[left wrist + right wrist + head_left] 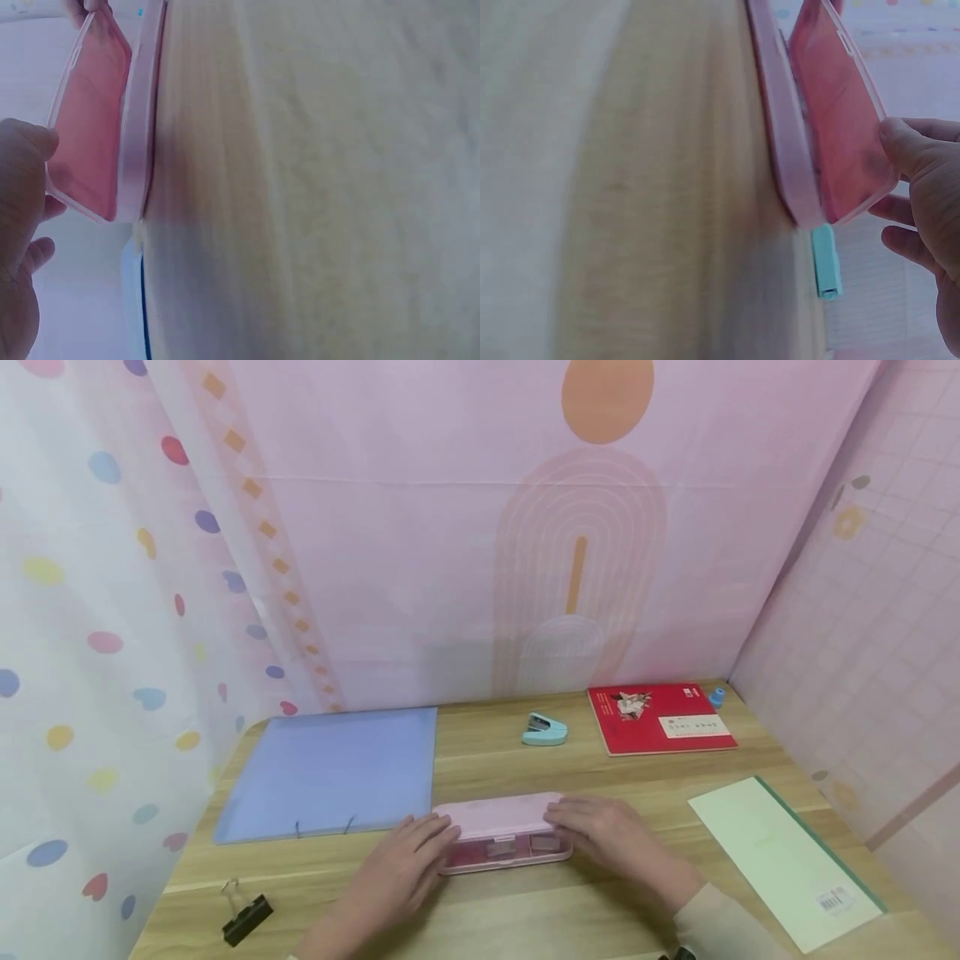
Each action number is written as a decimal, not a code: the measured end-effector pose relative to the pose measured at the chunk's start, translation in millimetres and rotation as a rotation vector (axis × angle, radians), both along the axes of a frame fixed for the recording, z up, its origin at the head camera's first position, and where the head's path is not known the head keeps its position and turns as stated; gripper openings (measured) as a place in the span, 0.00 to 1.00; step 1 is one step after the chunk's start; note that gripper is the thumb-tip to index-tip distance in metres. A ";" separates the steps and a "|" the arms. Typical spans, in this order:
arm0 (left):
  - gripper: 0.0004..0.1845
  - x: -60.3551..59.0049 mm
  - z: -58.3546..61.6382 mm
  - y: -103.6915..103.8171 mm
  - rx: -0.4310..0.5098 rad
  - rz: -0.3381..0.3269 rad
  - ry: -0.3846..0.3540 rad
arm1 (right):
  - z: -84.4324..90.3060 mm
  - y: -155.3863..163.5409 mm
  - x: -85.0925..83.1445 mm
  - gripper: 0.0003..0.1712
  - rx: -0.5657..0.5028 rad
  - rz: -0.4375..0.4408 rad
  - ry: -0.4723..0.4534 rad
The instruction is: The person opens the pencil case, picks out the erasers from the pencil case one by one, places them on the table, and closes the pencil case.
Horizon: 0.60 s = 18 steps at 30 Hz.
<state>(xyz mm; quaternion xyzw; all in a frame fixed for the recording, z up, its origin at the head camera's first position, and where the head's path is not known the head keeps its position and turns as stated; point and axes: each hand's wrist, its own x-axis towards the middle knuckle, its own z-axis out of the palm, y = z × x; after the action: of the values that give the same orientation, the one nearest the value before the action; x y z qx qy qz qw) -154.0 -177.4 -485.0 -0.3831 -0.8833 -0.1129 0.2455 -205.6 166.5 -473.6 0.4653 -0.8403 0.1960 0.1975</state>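
Observation:
A pink pencil case lies on the wooden table in front of me, its hinge side away from me. Its see-through pink lid stands tilted up from the base, leaving a gap along the front; small pale items show inside. My left hand holds the lid's left corner between thumb and fingers. At the opposite corner, my right hand pinches the lid's edge, thumb on the near face, as the right wrist view of the lid shows.
Left of the case lies a blue folder, with a black binder clip nearer me. Behind stand a light-blue stapler, a red booklet and a small blue object. A pale green notebook lies at right.

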 end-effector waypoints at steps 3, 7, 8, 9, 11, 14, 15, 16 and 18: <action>0.23 -1.6 3.3 0.1 0.049 -0.040 0.059 | 4.7 0.3 -2.2 0.19 -0.041 0.000 0.008; 0.20 -4.6 8.6 0.0 0.067 -0.054 0.096 | 11.4 0.2 -6.0 0.18 -0.054 -0.014 -0.003; 0.21 -5.5 9.6 -0.1 0.064 -0.050 0.094 | 12.9 -0.2 -7.1 0.18 -0.054 -0.017 -0.004; 0.21 -6.4 10.4 -0.2 0.064 -0.047 0.091 | 14.2 -0.6 -8.1 0.17 -0.053 -0.021 -0.004; 0.23 -8.7 11.6 -0.4 0.058 -0.034 0.089 | 16.2 -1.9 -10.5 0.18 -0.056 -0.024 0.006; 0.25 -13.5 12.8 -0.1 0.054 -0.021 0.098 | 18.6 -4.4 -14.4 0.20 -0.061 -0.039 0.007; 0.26 -15.0 13.4 0.3 0.053 -0.014 0.097 | 19.3 -5.0 -15.4 0.21 -0.061 -0.046 0.009; 0.27 -16.6 14.0 0.8 0.044 -0.001 0.093 | 19.7 -5.6 -16.4 0.22 -0.056 -0.055 0.006; 0.32 -19.8 15.4 2.3 0.034 0.025 0.067 | 19.6 -6.0 -18.0 0.27 -0.031 -0.086 0.001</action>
<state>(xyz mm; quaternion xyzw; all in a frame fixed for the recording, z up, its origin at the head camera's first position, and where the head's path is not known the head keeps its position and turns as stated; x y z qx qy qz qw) -173.8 -175.1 -469.6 -0.3714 -0.8773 -0.1119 0.2827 -223.7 160.5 -454.0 0.4257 -0.8563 0.2000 0.2134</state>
